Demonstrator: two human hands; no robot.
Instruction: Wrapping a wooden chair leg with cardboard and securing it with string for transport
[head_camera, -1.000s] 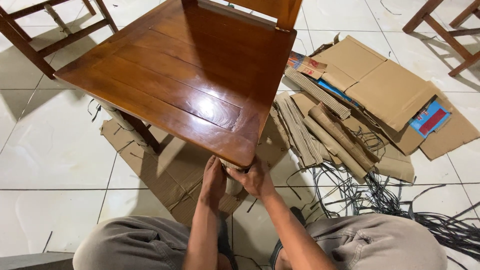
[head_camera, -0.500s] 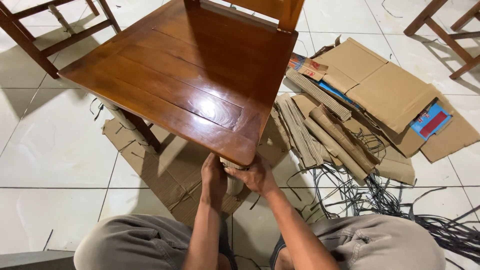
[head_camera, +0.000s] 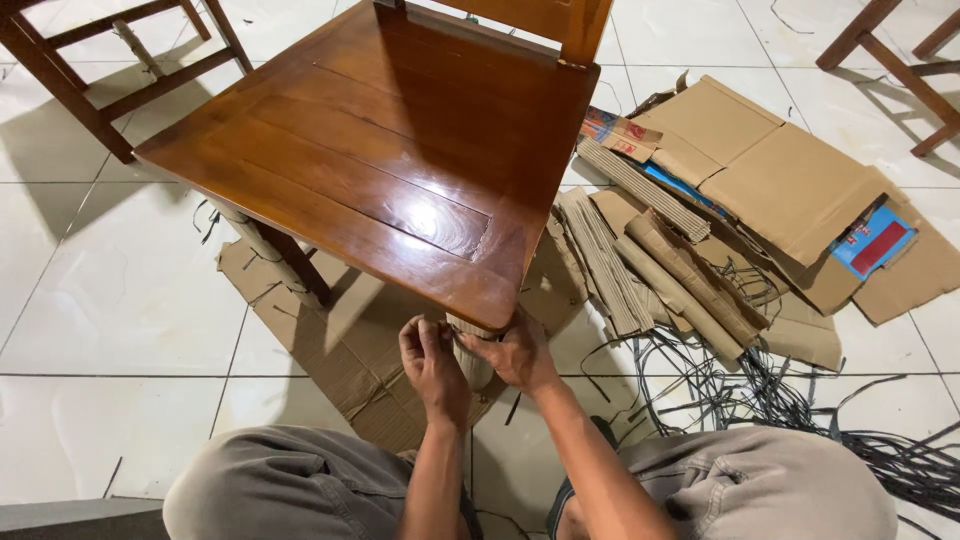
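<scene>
A glossy brown wooden chair stands in front of me, its near corner above my hands. The front leg under that corner is wrapped in corrugated cardboard. My left hand is closed on the left side of the wrapped leg. My right hand grips the wrapped leg just below the seat corner. What runs between my fingers is too small to make out. The other front leg is also wrapped in cardboard.
A flat cardboard sheet lies under the chair on the white tiled floor. Cardboard pieces and rolls are piled at the right, with black plastic straps strewn beside them. Other wooden furniture legs stand at the top left and top right. My knees fill the bottom.
My left hand has moved down and outward from the seat corner, its fingers now curled beside the wrapped leg. My right hand stays on the leg. The view has shifted slightly.
</scene>
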